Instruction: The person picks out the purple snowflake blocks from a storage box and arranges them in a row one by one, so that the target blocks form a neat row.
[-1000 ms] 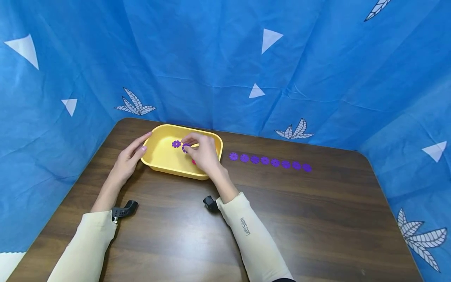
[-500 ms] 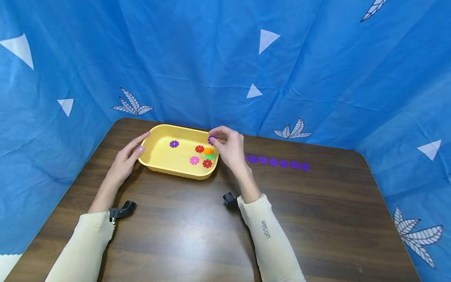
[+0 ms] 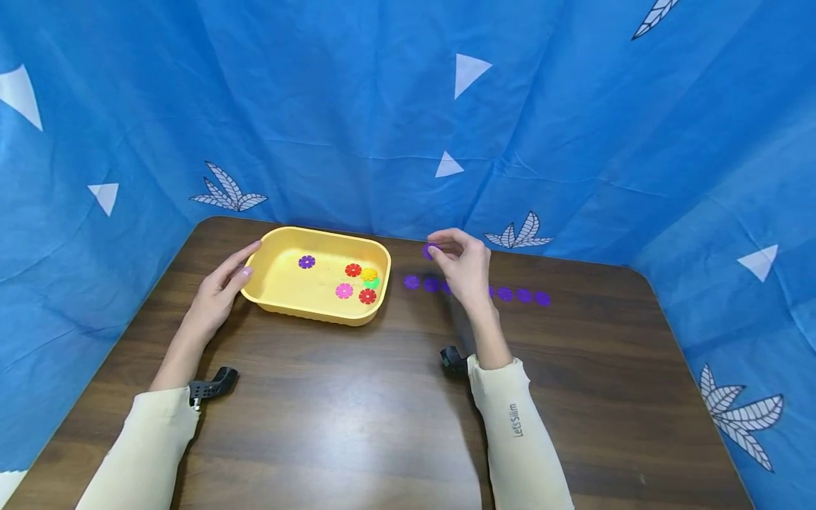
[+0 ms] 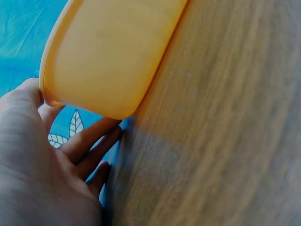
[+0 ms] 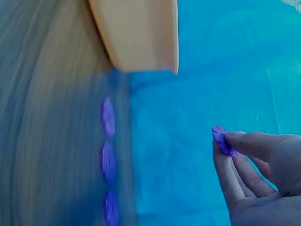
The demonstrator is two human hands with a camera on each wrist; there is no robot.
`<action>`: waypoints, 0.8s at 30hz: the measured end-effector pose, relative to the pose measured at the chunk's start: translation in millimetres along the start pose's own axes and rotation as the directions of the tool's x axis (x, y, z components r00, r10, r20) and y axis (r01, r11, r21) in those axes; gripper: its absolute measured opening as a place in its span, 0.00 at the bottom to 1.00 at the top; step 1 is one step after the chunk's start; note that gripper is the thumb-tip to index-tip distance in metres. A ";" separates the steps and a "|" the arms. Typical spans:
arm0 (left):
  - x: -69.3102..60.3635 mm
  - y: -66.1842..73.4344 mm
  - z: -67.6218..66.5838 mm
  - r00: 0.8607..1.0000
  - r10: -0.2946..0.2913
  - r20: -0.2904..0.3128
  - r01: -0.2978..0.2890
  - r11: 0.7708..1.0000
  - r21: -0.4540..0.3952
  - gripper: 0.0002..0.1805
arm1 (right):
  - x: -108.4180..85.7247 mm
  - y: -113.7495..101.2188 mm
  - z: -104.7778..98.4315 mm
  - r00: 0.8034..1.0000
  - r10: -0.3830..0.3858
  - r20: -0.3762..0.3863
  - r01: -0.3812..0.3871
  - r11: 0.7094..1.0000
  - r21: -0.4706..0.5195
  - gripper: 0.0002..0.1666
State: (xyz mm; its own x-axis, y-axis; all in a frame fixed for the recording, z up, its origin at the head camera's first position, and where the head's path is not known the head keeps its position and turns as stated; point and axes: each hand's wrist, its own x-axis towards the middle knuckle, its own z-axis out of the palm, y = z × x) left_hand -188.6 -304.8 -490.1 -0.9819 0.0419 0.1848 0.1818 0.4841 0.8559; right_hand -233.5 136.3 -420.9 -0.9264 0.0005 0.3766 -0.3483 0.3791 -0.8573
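My right hand pinches a purple flower-shaped plastic disc between thumb and fingertips, raised above the table. Below it lies a row of matching purple discs, partly covered by the hand in the head view. At the left end of the yellow tub, my left hand touches the rim and outer wall with fairly straight fingers. Inside the tub lie one purple disc, a pink disc, two red discs, and a yellow disc overlapping a green disc.
The brown wooden table has rounded far corners. Blue cloth with white triangles and leaf prints hangs behind it and at both sides. A black wrist camera mount is on the left forearm, another mount on the right.
My right hand has lifted a purple disc out of the tub and carried it right, over the row. The left hand stays at the tub's end. The whole head view has shifted slightly.
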 end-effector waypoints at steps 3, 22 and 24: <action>-0.8 -0.1 -0.4 1.000 -0.003 0.003 0.003 1.000 0.001 0.27 | -2.0 7.8 -14.0 1.000 0.013 -0.019 -0.013 0.999 -0.030 0.08; -0.2 -1.5 -0.3 1.000 -0.007 0.006 0.007 1.000 0.001 0.27 | -31.9 59.2 -122.8 0.983 0.079 -0.164 -0.124 0.951 -0.284 0.09; 0.2 -3.4 -0.1 1.000 0.008 0.000 -0.008 1.000 -0.003 0.27 | -35.2 63.7 -133.1 0.979 0.096 -0.182 -0.152 0.933 -0.326 0.09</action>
State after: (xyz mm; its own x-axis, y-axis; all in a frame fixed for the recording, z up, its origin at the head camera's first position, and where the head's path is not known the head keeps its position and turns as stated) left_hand -189.3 -306.5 -492.9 -0.9805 0.0456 0.1913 0.1894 0.4812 0.8559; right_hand -204.1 283.6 -442.1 -0.9139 0.2053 0.3502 -0.1375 0.6552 -0.7428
